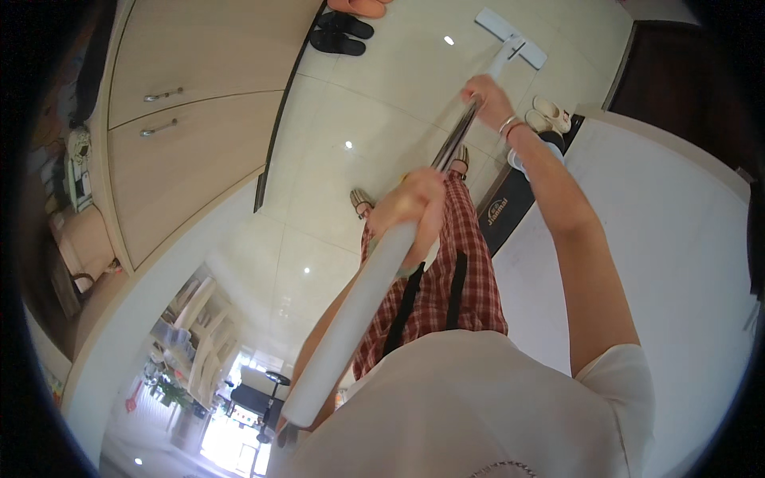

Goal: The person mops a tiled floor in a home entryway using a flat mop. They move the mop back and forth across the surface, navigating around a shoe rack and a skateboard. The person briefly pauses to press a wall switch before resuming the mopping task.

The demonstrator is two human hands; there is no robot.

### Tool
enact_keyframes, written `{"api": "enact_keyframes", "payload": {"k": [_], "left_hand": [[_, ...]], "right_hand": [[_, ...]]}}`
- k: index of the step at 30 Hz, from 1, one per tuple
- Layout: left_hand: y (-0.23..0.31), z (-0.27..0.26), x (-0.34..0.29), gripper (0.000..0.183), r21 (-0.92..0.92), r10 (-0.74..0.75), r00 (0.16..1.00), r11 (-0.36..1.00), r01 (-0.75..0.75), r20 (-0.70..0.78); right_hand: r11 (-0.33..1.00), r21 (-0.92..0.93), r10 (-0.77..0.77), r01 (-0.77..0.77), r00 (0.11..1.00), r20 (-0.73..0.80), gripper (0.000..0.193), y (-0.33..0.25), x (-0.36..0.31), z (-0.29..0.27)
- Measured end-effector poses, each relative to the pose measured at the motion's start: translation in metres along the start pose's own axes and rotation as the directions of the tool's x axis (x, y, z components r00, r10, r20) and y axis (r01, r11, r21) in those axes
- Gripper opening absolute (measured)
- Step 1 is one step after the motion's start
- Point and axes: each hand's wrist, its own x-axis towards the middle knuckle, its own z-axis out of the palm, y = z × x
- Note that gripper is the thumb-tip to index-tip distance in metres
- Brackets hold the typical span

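Observation:
A flat mop slants across the view, its white grip [348,328] near my chest and its shiny metal pole [458,134] running away from me. At the far end, the flat white mop head [492,23] lies on the tiled floor [374,95]. My left hand [410,209] is wrapped round the upper part of the pole, by the end of the white grip. Farther down, my right hand [488,97] is closed round the pole near the mop head, with bands on the wrist. Both hands are slightly blurred.
Black slippers [339,42] and orange footwear [358,6] lie by the wooden cabinet [199,72] at far left. White shoes [548,114] stand by a black box-like item [510,209] along the right-hand white surface [637,239]. A dark door or mat [677,88] is at far right.

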Motion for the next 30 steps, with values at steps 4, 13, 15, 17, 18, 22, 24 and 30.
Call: {"api": "enact_keyframes", "payload": {"k": [4,13,15,17,18,22,24,30], "left_hand": [[0.006,-0.003,-0.009,0.013,-0.085,0.012,0.998,0.996,-0.007,0.057],[0.196,-0.184,-0.138,0.029,0.233,-0.171,0.970,0.950,0.209,-0.170],[0.224,-0.192,-0.141,0.035,0.246,-0.101,0.977,0.958,0.147,-0.190],[0.227,-0.190,-0.135,0.036,0.223,-0.067,0.967,0.967,0.123,-0.245],[0.227,-0.186,-0.136,0.036,0.212,-0.057,0.957,0.970,0.121,-0.284],[0.210,-0.139,-0.110,0.036,0.133,0.001,0.974,0.991,0.029,-0.227],[0.181,-0.113,-0.100,0.037,0.052,-0.007,0.964,0.998,0.021,-0.267],[0.031,-0.009,-0.029,0.021,0.190,-0.086,0.993,0.979,0.070,0.080]], "right_hand": [[0.996,-0.088,0.004,-0.007,0.999,-0.040,0.011,0.002,-0.018,0.012],[0.965,0.196,0.144,-0.172,0.978,0.150,0.009,-0.291,-0.100,0.171],[0.961,0.238,0.093,-0.143,0.973,0.210,0.008,-0.331,-0.099,0.175],[0.950,0.276,0.059,-0.144,0.954,0.295,0.007,-0.339,-0.092,0.180],[0.953,0.280,0.028,-0.118,0.952,0.305,0.007,-0.335,-0.092,0.177],[0.961,0.269,-0.022,-0.068,0.947,0.319,0.008,-0.280,-0.083,0.144],[0.972,0.226,-0.006,-0.060,0.960,0.281,0.009,-0.242,-0.074,0.117],[0.973,0.165,-0.141,0.163,0.980,-0.140,0.013,-0.030,-0.012,0.021]]}}
